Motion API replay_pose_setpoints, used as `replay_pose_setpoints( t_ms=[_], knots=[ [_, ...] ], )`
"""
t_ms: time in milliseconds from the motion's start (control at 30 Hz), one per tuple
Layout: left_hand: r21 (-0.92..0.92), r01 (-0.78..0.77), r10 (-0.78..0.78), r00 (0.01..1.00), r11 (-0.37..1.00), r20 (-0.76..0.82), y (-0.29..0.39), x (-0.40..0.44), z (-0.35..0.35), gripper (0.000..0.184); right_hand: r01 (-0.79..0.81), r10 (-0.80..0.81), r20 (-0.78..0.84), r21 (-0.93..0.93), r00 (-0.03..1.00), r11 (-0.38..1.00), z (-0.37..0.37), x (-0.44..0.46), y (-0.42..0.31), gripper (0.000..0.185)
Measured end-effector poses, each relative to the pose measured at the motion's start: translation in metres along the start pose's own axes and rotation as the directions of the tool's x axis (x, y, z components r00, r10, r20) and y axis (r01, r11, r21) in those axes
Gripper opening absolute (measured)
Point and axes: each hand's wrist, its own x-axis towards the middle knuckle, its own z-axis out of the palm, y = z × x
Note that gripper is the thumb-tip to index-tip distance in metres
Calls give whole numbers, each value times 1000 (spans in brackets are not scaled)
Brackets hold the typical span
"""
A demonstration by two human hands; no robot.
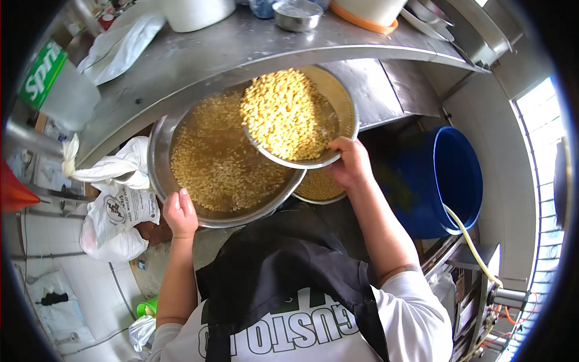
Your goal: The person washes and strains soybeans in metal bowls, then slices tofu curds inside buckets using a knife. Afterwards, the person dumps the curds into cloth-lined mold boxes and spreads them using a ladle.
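A large metal basin (158, 175) holds cloudy brown water with pale yellow beans in it, which look like soybeans. My left hand (180, 215) is closed on the basin's near-left rim. With my right hand (350, 163) I grip the near-right rim of a smaller metal bowl (345, 99). This bowl is tilted over the right side of the basin, and a heap of wet yellow beans (280, 114) lies in its left part with some water beside it. Partly hidden under the bowl, another container of beans (321, 184) shows at the basin's right.
A metal shelf (199, 57) runs across the back, carrying a small metal bowl (297, 15) and white buckets. At right stands a blue barrel (443, 181) with a yellowish hose (476, 253) by its rim. White sacks (120, 208) hang at left.
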Motion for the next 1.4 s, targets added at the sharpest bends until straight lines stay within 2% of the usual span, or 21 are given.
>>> replay_pose_setpoints(
  t_ms=[67,100,233,300,333,367,467,700,767,833,867,933,967,1033,1100,1133,1167,1233,1267,1300,1400],
  knots=[
    [14,31,-32,999,999,6,-2,2,-9,32,86,-86,-50,11,995,996,-22,-4,-10,39],
    [30,-36,36,999,999,-13,7,16,-8,33,146,-141,-99,44,985,988,-38,5,-10,28],
    [27,64,-66,996,998,52,13,-7,11,35,185,-197,-224,-73,955,980,-117,-9,-45,40],
    [33,95,-97,994,995,59,12,-8,13,36,210,-226,-327,-83,918,974,-137,-15,-48,47],
    [36,89,-91,994,995,65,10,-5,11,36,223,-237,-349,-81,907,971,-148,-15,-45,55],
    [38,83,-85,993,996,77,7,-4,10,36,220,-233,-353,-76,906,972,-157,-16,-41,55],
    [59,77,-83,992,995,96,9,-1,8,36,166,-203,-444,-121,873,979,-200,-11,-27,65],
    [85,118,-128,984,989,123,9,2,9,39,142,-261,-528,-255,808,956,-264,41,16,70],
    [87,151,-161,979,985,128,11,3,10,39,42,-264,-582,-367,769,929,-270,71,22,66],
    [123,128,-146,978,984,147,11,4,9,40,-124,-314,-656,-531,686,838,-280,106,35,68],
    [130,143,-163,974,981,160,8,2,9,40,-131,-306,-665,-522,681,842,-296,132,46,68],
    [176,123,-157,969,977,191,8,2,6,40,-249,-552,-535,-824,639,510,-338,193,83,77],
    [179,114,-150,968,977,200,8,2,7,40,-307,-645,-427,-904,633,297,-348,209,92,83],
    [203,143,-187,958,969,216,6,2,5,40,-294,-534,-397,-917,746,270,-296,202,63,80],
    [211,145,-192,956,967,223,12,2,6,40,-292,-445,-355,-934,822,206,-276,212,52,82],
    [218,157,-206,954,963,219,13,3,8,41,-253,-455,-297,-955,840,156,-275,220,51,78],
    [227,171,-221,951,959,216,13,3,9,41,-260,-448,-307,-951,840,165,-274,227,51,78],
    [240,166,-221,950,956,223,14,4,9,41,-187,-446,-96,-969,890,-164,-275,239,54,72],
    [246,170,-226,949,954,222,15,4,9,41,-156,-456,-30,-958,890,-240,-277,247,55,66],
    [252,164,-224,947,954,229,15,4,9,41,-160,-451,-39,-959,892,-232,-281,257,55,66],
    [267,202,-268,933,942,242,15,4,9,42,-44,-399,198,-852,895,-521,-292,275,55,51]
  ],
)
